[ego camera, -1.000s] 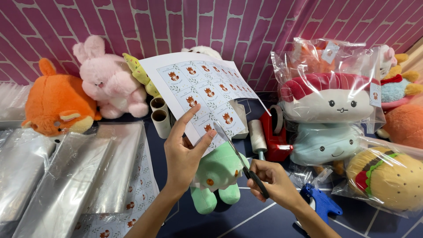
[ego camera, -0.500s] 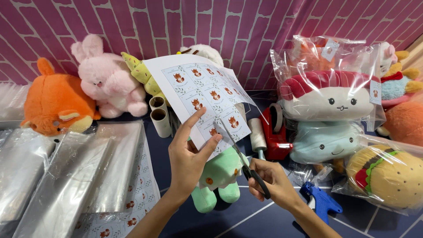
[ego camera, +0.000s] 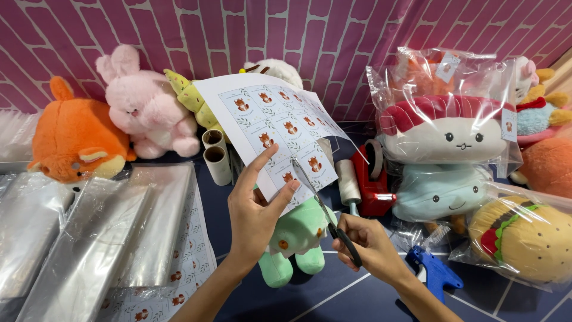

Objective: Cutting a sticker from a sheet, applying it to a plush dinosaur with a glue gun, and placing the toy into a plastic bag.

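Left fingers (ego camera: 271,179): pinching my white printed sticker sheet (ego camera: 271,128) taut.
Right fingers (ego camera: 357,238): closed around black-handled scissors (ego camera: 325,211).
Care: I judge cutting between sticker rows best.

Both forearms enter from the bottom edge bare, with no sleeve reaching into view. The left hand (ego camera: 253,217) and right hand (ego camera: 369,247) look bare too: slim fingers, short nails, seemingly plain, though too small to tell.

A white sheet of fox-printed labels (ego camera: 274,134) is held tilted above the table, black-handled scissors (ego camera: 325,214) cutting its lower edge.
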